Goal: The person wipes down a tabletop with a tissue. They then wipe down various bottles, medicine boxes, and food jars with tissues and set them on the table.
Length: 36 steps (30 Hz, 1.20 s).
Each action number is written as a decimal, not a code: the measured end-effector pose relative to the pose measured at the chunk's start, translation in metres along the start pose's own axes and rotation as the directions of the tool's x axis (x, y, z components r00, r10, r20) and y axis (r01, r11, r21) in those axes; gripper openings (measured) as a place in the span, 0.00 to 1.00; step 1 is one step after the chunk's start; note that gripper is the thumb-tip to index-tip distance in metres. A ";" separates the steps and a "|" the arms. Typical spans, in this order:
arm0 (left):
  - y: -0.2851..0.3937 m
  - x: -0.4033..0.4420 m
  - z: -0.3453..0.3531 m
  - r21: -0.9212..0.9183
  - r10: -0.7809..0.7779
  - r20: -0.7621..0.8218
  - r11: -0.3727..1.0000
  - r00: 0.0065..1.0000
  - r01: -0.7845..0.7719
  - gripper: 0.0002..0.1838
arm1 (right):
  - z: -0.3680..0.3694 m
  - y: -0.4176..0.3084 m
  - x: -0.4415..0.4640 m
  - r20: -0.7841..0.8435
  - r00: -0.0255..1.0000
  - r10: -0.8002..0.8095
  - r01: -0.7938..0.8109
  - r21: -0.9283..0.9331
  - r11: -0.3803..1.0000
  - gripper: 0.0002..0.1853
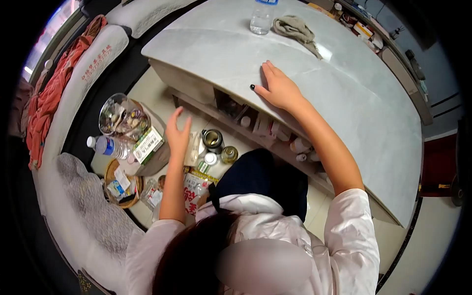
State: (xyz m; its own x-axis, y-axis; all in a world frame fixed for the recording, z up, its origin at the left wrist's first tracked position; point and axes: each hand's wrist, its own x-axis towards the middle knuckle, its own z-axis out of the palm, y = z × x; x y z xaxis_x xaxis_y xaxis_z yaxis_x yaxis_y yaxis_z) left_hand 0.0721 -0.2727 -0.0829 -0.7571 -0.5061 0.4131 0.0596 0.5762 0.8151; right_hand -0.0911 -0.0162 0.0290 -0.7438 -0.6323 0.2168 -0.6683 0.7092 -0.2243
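My right hand (281,88) lies near the edge of a grey marble-patterned table (354,118), fingers stretched out. A small black spot shows at its thumb tip; I cannot tell whether it is nail polish or an object. My left hand (177,132) is in the air over the floor, its fingers apart and nothing visible in them. Closest to it are a dark lidded cup (213,140) and a bin full of waste (124,114). A white-and-green box (148,145) is beside the bin. Next to the cup stand a glass jar (229,154) and a small white-capped container (210,159).
On the table are a water bottle (262,18) and a crumpled grey cloth (295,30). Packages and bottles fill the shelf (268,129) beneath. A wicker basket (129,200), plastic bottles (109,146) and a red-and-white bag (195,189) sit near the sofa (73,105).
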 end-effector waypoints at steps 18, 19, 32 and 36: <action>-0.110 -0.109 0.119 -0.033 -0.303 0.024 0.952 0.953 0.303 0.50 | -0.005 -0.041 -0.113 -0.501 0.863 -0.068 0.217 0.244 0.945 0.33; -0.108 -0.108 0.120 -0.039 -0.292 0.020 0.956 0.956 0.292 0.50 | -0.006 -0.040 -0.117 -0.497 0.866 -0.050 0.205 0.263 0.943 0.32; -0.068 -0.060 0.083 0.017 -0.175 -0.161 0.984 0.971 0.180 0.46 | -0.011 -0.033 -0.118 -0.472 0.875 0.105 0.158 0.484 0.861 0.32; -0.024 -0.039 0.049 -0.005 -0.121 -0.221 0.992 0.968 0.123 0.47 | -0.017 -0.031 -0.118 -0.448 0.880 0.157 0.136 0.555 0.821 0.33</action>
State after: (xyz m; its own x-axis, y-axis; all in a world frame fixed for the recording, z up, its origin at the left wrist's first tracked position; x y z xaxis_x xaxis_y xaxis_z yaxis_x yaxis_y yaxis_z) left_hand 0.0684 -0.2353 -0.1388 -0.5958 -0.7014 0.3913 -0.0302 0.5064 0.8617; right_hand 0.0174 0.0420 0.0262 -0.7541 -0.3057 0.5813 -0.6564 0.3228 -0.6819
